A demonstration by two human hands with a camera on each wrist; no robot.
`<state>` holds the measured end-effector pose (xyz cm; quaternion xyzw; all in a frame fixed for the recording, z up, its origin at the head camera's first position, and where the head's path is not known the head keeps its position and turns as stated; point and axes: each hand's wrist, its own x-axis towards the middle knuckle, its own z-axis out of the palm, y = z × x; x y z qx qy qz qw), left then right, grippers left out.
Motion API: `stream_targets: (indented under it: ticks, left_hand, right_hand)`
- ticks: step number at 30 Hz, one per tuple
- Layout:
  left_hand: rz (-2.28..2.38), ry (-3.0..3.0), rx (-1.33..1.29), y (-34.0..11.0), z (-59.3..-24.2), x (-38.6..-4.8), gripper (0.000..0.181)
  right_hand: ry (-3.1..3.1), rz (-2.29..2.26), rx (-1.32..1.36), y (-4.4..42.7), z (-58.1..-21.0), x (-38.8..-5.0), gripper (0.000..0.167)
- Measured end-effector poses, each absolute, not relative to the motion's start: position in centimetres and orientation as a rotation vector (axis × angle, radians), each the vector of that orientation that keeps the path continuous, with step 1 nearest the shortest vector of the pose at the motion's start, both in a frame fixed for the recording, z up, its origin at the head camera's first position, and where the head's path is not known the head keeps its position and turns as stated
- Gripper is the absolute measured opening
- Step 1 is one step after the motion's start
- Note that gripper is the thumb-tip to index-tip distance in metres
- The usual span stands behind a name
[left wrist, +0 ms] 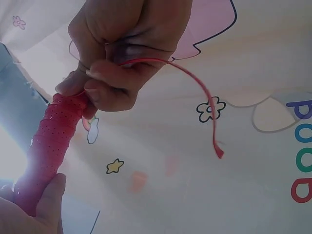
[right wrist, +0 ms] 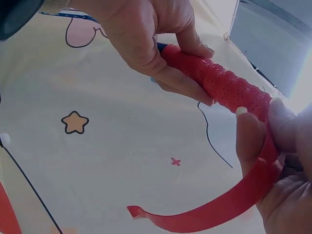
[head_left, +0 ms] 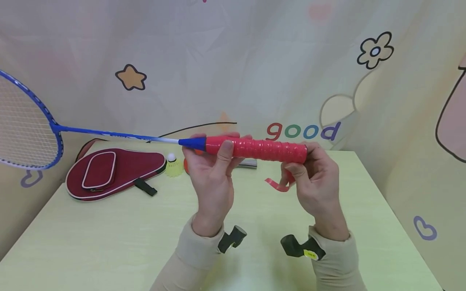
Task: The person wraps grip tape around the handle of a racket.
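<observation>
A blue badminton racket [head_left: 120, 134] is held up level above the table, its strung head at the far left. Red perforated overgrip [head_left: 269, 150] covers its handle in overlapping turns. My left hand [head_left: 214, 178] holds the handle near the blue cone, thumb in front and fingers behind. At the butt end, my right hand [head_left: 320, 182] pinches the overgrip between thumb and fingers. From that hand a loose red tail of tape [right wrist: 209, 212] hangs in a curve, seen edge-on in the left wrist view. The right fingertips partly hide the butt.
On the pale table [head_left: 127, 242] a maroon racket case [head_left: 134, 169] lies at back left, with a yellow shuttlecock [head_left: 174, 166] beside it. Behind my left hand, a red item and a grey bar-like item [head_left: 248, 163] are partly hidden. A printed curtain [head_left: 218, 60] hangs behind.
</observation>
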<state>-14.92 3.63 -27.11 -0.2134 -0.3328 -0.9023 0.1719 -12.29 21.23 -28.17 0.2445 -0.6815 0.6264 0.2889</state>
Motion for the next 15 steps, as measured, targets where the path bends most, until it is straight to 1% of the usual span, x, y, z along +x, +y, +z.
stream_targets:
  ticks: [6, 11, 15]
  left_hand:
    - [-2.570, -0.943, -0.609, 3.61, -27.13, -14.84, 0.046]
    - [-2.592, -0.934, -0.604, 3.71, -27.20, -14.77, 0.045]
    - [-2.590, -0.940, -0.596, 3.72, -27.17, -14.77, 0.044]
  right_hand:
    - [-1.723, 1.806, 0.807, 21.33, -28.21, -12.52, 0.023]
    - [-1.709, 1.809, 0.795, 21.34, -28.24, -12.60, 0.019]
    - [-1.703, 1.821, 0.779, 21.29, -28.21, -12.53, 0.020]
